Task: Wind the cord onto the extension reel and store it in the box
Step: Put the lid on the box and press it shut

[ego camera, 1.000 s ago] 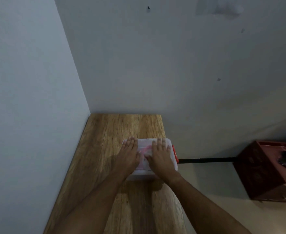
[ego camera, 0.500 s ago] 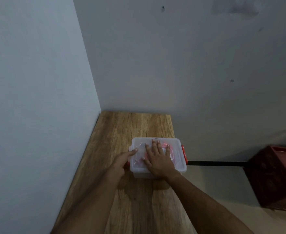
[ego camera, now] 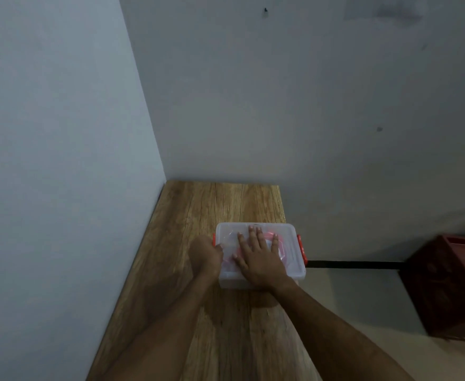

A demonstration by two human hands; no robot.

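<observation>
A translucent plastic box (ego camera: pixel 291 243) with its lid on and red latches stands on the wooden table (ego camera: pixel 198 210). A pink reel with cord (ego camera: pixel 280 243) shows dimly through the lid. My right hand (ego camera: pixel 258 257) lies flat on the lid, fingers spread. My left hand (ego camera: pixel 205 254) is curled against the box's left end, at the left red latch (ego camera: pixel 214 240). The right red latch (ego camera: pixel 302 247) hangs down on the box's right end.
The table stands in a corner, with a wall along its left side and another behind it. A dark red box (ego camera: pixel 445 287) sits on the floor to the right. A black strip (ego camera: pixel 355 264) runs along the floor by the wall.
My left hand slid off the lid to the box's left end and curled at the latch. My right hand moved to the lid's middle. The view shifted.
</observation>
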